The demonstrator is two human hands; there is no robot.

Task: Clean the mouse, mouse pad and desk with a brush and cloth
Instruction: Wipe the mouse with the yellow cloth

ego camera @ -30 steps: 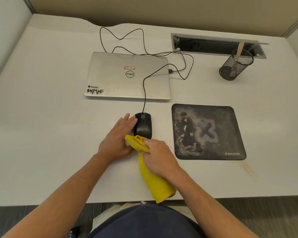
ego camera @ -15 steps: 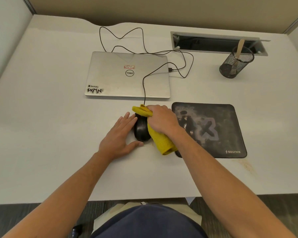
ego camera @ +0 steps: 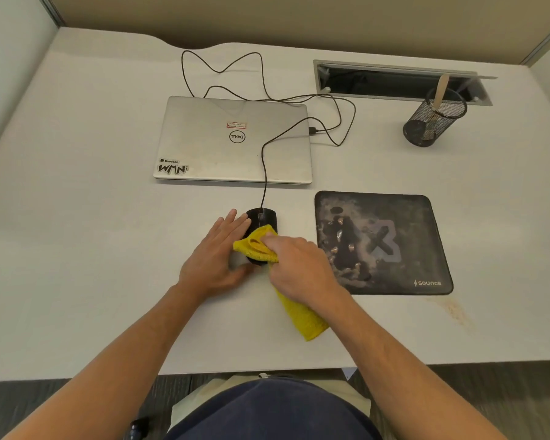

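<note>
A black wired mouse (ego camera: 262,216) lies on the white desk (ego camera: 86,249), left of the dark printed mouse pad (ego camera: 381,242). My left hand (ego camera: 216,255) rests flat against the mouse's left side, fingers straight. My right hand (ego camera: 299,268) grips a yellow cloth (ego camera: 302,319) and presses its bunched end onto the rear half of the mouse. The cloth's loose tail trails toward the desk's front edge. A pale wooden handle (ego camera: 440,90), perhaps the brush, stands in the mesh cup.
A closed silver laptop (ego camera: 235,141) lies behind the mouse, with the mouse cable (ego camera: 264,173) looping across it. A black mesh pen cup (ego camera: 432,122) stands at the back right by a cable slot (ego camera: 394,81). A brownish stain (ego camera: 451,309) marks the desk near the pad's front right corner.
My right hand with the cloth has swept back from the front of the mouse toward me, onto its rear half. My left hand has stayed beside the mouse.
</note>
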